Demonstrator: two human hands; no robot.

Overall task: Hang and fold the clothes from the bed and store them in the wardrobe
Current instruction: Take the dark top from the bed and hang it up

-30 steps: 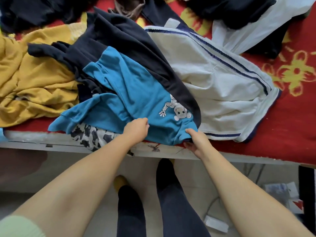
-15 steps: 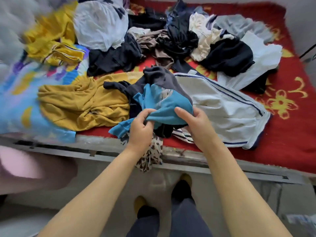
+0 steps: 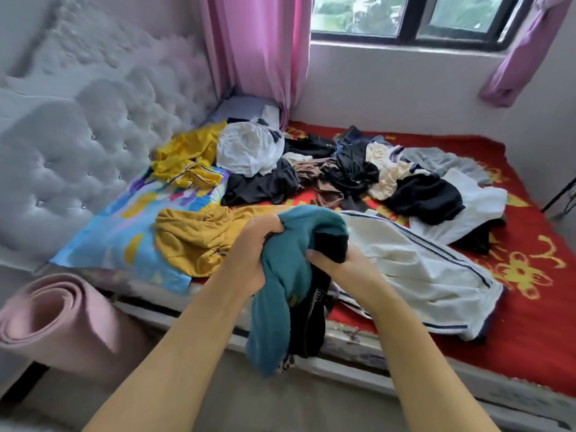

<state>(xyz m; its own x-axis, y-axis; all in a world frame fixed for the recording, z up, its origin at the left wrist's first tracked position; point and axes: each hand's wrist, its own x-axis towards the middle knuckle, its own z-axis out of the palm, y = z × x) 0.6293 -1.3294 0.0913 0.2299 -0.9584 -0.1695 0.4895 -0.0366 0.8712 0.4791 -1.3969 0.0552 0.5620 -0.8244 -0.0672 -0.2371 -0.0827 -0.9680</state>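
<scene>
I hold a bunched teal and black garment (image 3: 282, 275) above the bed's near edge. My left hand (image 3: 249, 254) grips its teal side and my right hand (image 3: 339, 260) grips the black part; the rest hangs down in front of the bed frame. Behind it on the red bedspread (image 3: 530, 307) lie white shorts with navy stripes (image 3: 420, 269), a mustard top (image 3: 196, 238) and a pile of dark, white and yellow clothes (image 3: 343, 173). No wardrobe is in view.
A padded grey headboard (image 3: 78, 145) runs along the left. A rolled pink mat (image 3: 53, 319) leans by the bed's near left corner. Pink curtains (image 3: 258, 48) and a window (image 3: 405, 17) stand behind the bed. A bright patterned pillow (image 3: 124, 232) lies at the left.
The teal garment went from lying flat at the bed edge to bunched and lifted in both hands. My view rose from the bed edge to the whole bed and window.
</scene>
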